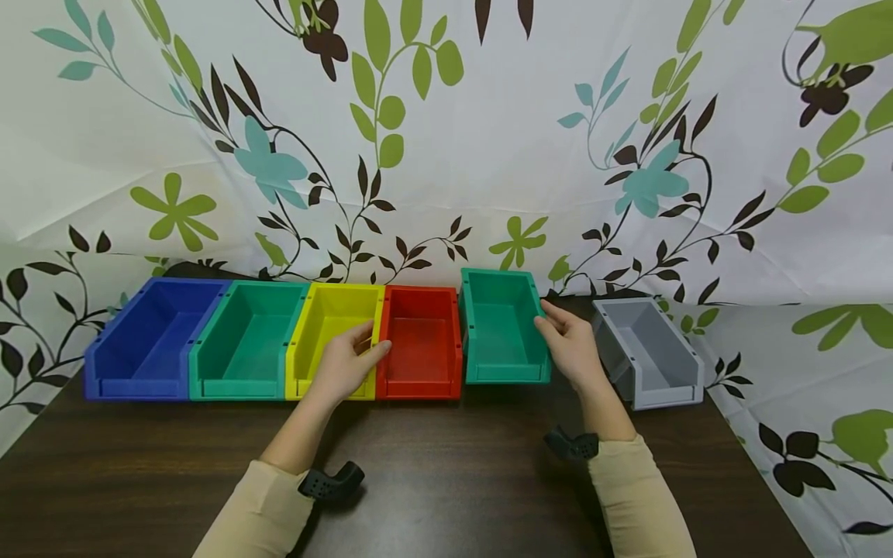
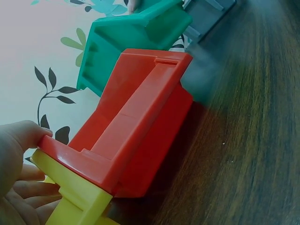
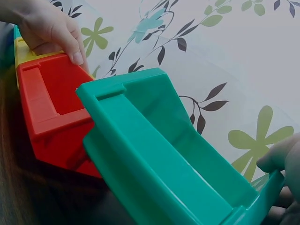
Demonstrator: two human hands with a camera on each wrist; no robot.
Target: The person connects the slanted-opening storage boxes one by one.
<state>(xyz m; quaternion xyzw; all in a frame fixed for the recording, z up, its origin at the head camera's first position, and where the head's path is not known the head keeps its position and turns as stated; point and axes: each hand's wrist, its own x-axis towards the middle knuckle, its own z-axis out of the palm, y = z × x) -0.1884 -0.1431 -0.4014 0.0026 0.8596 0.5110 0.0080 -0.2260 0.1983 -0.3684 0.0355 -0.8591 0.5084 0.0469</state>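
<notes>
Head view: a leaf-patterned cloth (image 1: 516, 170) hangs behind the red bin (image 1: 422, 349), with the dark table (image 1: 446, 480) beneath it. Left of the red bin run the yellow bin (image 1: 331, 311), the other green bin (image 1: 254, 341) and the blue bin (image 1: 149, 337); well to its right stands the grey bin (image 1: 652, 345). Just right of the red bin is the lifted green bin (image 1: 505, 329), seemingly off the table. The right hand (image 1: 574, 345) pinches its right wall; the left hand (image 1: 349, 364) pinches the red bin's wall together with the yellow bin's. From here I'd worry that the one-sided grip lets the lifted green bin twist or drop, or its edge snags the red bin's rim. I can read no brand, label or writing anywhere.
</notes>
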